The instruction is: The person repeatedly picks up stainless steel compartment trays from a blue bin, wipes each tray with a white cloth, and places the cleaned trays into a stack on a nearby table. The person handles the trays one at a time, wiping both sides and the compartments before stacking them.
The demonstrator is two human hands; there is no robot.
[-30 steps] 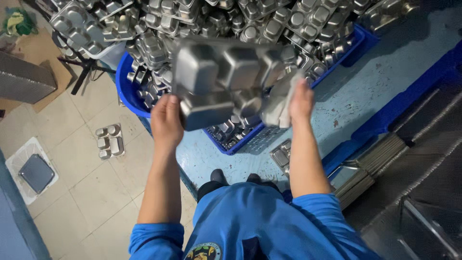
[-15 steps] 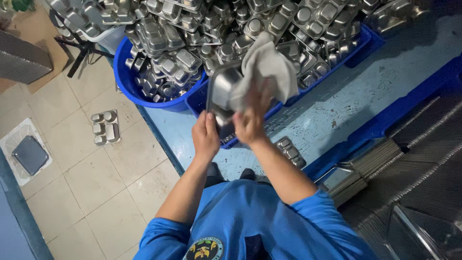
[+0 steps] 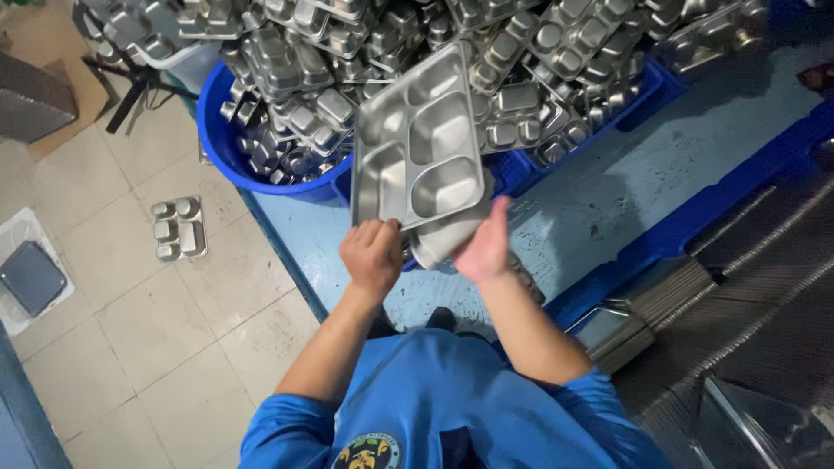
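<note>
Above the blue tub (image 3: 228, 130), and a little to its right, a compartmented steel tray (image 3: 421, 143) was held up off the tabletop (image 3: 608, 187), tilted with its hollows facing the camera. The left hand (image 3: 372, 252) had its grip closed on the tray's lower left corner, fingers curled over the rim. The right hand (image 3: 486, 245) sat at the tray's lower right edge with a pale cloth (image 3: 443, 239) bunched between palm and metal; its grip appeared pressed onto cloth and tray together, though the fingertips were hidden behind them. The tub was heaped with like trays, and further trays filled a blue crate (image 3: 647, 82) to the tub's right. One small tray (image 3: 177, 228) lay on the tiled floor (image 3: 130, 313) below and left of the tub. Judged from its pressed sheet metal and deep wells, the tray would be stiff, fairly light for one hand, and unlikely to break if dropped, though it could dent. Its polished surface looked likely to be slippery, more so if wet. The rolled outer rim was assessed as the soundest place to take hold, at a corner or a short side, thumb over the lip; the divider ridges would offer a poorer purchase.
</note>
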